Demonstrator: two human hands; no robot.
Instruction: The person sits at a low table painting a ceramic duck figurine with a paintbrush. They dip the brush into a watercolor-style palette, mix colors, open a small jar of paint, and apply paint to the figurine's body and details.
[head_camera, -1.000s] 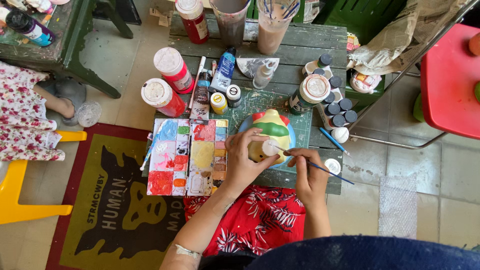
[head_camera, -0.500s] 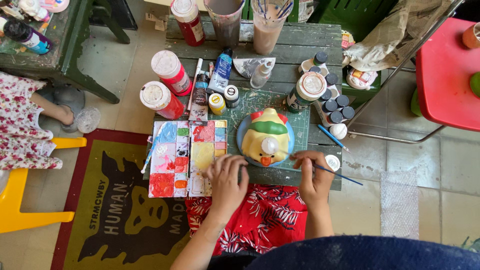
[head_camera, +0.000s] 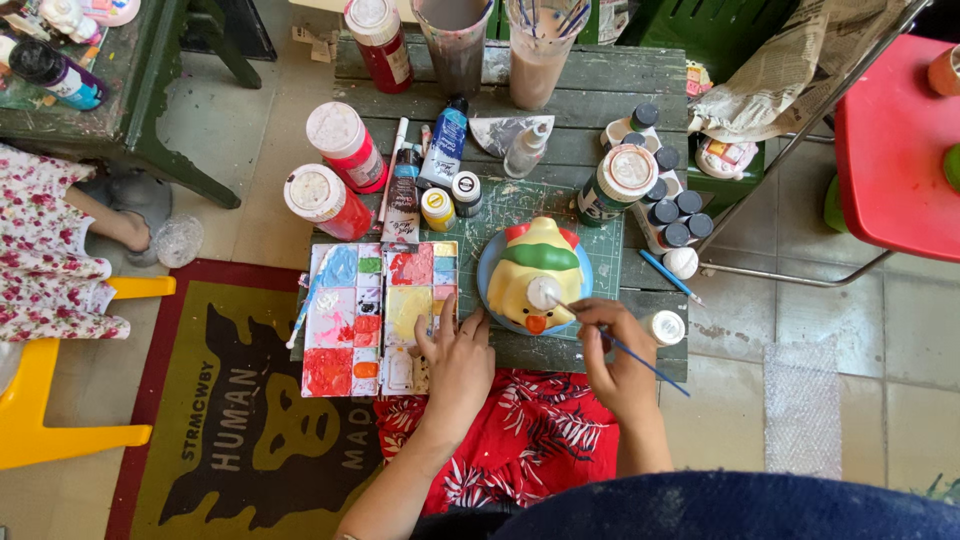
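A yellow duck figurine with a green band and red top lies on a blue plate on a low green wooden table. My right hand holds a thin blue paintbrush whose tip touches the figurine's pale round patch. My left hand rests flat on the table's front edge, fingers spread, between the paint palette and the plate, holding nothing.
Red paint bottles, small tubes and jars, a green-labelled jar, dark-capped pots and brush cups crowd the table. A red chair stands right, a yellow stool left, another person's floral clothing far left.
My left hand let go of the figurine and settled on the table edge. The figurine now lies on the plate, and the brush tip has come onto it.
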